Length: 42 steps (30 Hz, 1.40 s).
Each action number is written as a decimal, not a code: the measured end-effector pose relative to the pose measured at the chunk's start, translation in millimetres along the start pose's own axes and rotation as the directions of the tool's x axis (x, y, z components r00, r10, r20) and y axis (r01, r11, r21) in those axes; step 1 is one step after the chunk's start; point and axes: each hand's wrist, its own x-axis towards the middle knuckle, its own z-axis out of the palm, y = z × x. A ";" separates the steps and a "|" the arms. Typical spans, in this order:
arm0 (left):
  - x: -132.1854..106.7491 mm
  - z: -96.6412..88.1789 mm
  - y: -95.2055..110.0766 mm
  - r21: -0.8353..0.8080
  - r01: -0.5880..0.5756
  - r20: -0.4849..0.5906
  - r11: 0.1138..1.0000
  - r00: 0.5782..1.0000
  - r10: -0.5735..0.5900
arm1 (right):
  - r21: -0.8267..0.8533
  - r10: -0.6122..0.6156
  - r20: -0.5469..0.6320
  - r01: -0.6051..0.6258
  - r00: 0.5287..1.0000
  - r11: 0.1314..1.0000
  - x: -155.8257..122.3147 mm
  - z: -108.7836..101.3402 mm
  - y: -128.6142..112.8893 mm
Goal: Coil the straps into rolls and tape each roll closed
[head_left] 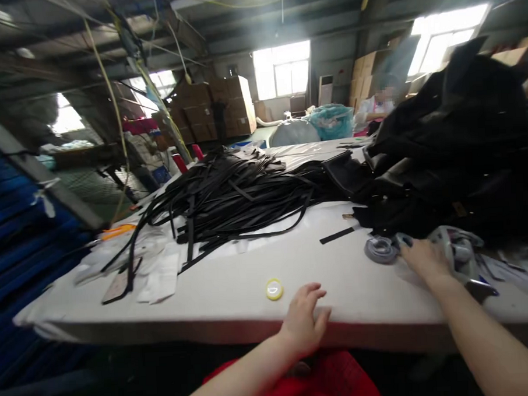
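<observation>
My left hand hovers at the table's front edge, its fingers apart and nothing in it. Just left of its fingertips lies a small round disc with a yellow rim and pale middle. My right hand reaches down onto the table at the right, its fingertips against a small grey-blue ring; blur hides whether they grip it. Beside that ring, on the left, sits a grey roll of tape. A pale grey plastic object like a tape dispenser is close behind the right hand.
Long black straps lie heaped across the white-covered table. A tall pile of black fabric rises at the right. At the left are white sheets, a phone-like slab and an orange-handled tool. Another person is beyond.
</observation>
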 end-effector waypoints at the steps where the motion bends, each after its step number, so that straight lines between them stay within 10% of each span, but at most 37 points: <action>1: 9.3 -10.3 -14.0 0.102 0.032 0.005 0.994 0.999 -0.033 | 0.003 -0.045 -0.053 0.045 0.998 0.999 -3.3 0.5 -4.1; 4: 53.8 -42.3 -63.5 0.321 0.144 0.015 0.936 0.987 -0.157 | 0.055 -0.269 -0.235 0.289 0.934 0.956 -40.4 -3.8 -31.5; 7: 108.0 -68.5 -113.8 0.435 0.256 -0.012 0.864 0.960 -0.278 | 0.221 -0.440 -0.143 0.461 0.887 0.859 -104.2 -4.6 -62.3; 15: 173.6 -97.4 -179.5 0.668 0.355 -0.002 0.654 0.880 -0.475 | 0.382 -0.335 0.200 0.241 0.921 0.892 -208.5 1.0 -35.4; 20: 171.5 -115.9 -177.0 0.701 0.321 0.009 0.637 0.889 -0.458 | 0.457 -0.270 0.259 0.128 0.927 0.880 -189.2 -2.0 -37.5; 25: 148.9 -123.7 -149.3 0.653 0.262 0.062 0.711 0.917 -0.395 | 0.651 -0.324 0.346 0.023 0.881 0.759 -158.2 8.6 -104.9; 31: 91.1 -66.1 -59.8 0.472 0.053 0.238 0.880 0.954 -0.185 | 0.715 -0.230 0.698 -0.639 0.678 0.286 -116.6 58.8 -213.9; 34: 65.3 -58.5 -50.8 0.361 -0.013 0.219 0.932 0.973 -0.071 | 0.715 -0.166 0.699 -0.683 0.696 0.146 -85.9 85.3 -225.4; 36: 49.8 -77.3 -74.4 0.397 0.161 0.056 0.904 0.979 -0.198 | 0.746 -0.114 0.647 -0.595 0.754 0.299 -58.9 97.6 -208.5; 39: 31.0 -128.9 -132.9 0.467 0.490 -0.175 0.736 0.867 -0.466 | 0.587 0.014 0.318 -0.208 0.948 0.782 -27.0 103.4 -172.6; 42: 22.9 -170.0 -180.5 0.463 0.624 -0.272 0.630 0.776 -0.569 | 0.303 -0.099 -0.080 0.119 0.992 0.945 -33.9 88.0 -165.5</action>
